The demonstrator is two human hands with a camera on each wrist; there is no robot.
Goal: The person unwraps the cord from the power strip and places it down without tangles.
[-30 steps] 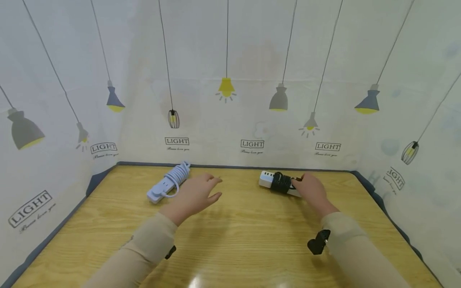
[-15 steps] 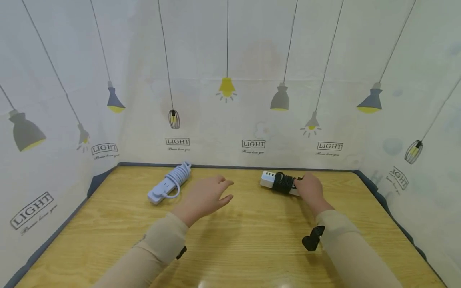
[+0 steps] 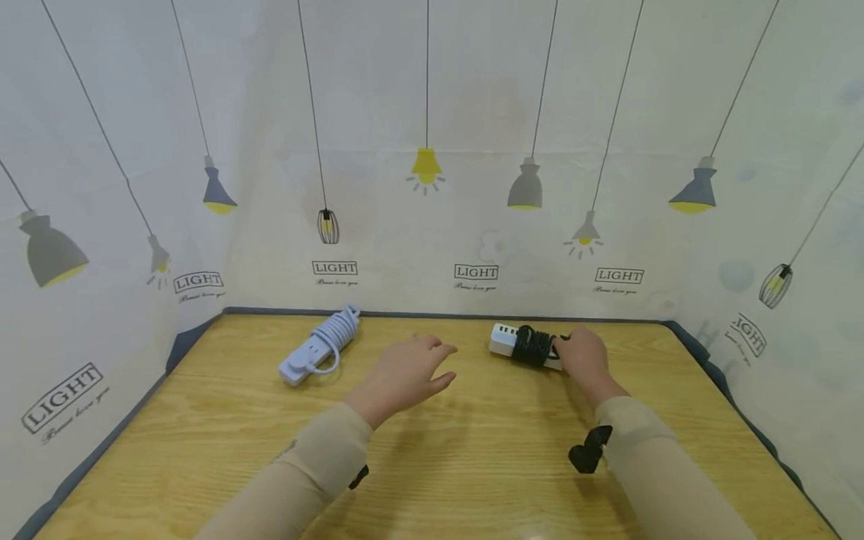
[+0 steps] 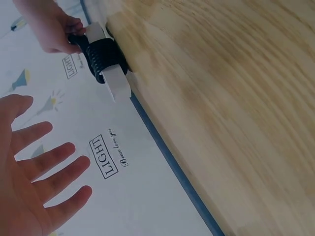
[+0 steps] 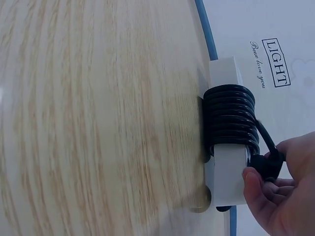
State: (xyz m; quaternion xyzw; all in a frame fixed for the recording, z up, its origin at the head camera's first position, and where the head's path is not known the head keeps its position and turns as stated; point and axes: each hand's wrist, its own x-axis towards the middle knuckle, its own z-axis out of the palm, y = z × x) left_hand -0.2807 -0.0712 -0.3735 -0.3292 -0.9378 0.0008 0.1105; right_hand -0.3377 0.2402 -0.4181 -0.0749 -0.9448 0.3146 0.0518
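Worktop (image 3: 445, 465) fills the bottom of the frame. Pale blue power strip (image 3: 307, 354) lies left of middle; white power strip (image 3: 503, 340), wound with black cord (image 3: 531, 346), right of middle. Left hand (image 3: 403, 375) is spread near the middle — right hand (image 3: 586, 360) pinches the black plug (image 5: 266, 167).

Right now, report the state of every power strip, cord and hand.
White power strip: partly covered
Black cord: wound around that strip
Pale blue power strip: lying on table
Pale blue cord: wound up
Left hand: fingers spread, holding nothing
Right hand: gripping black plug
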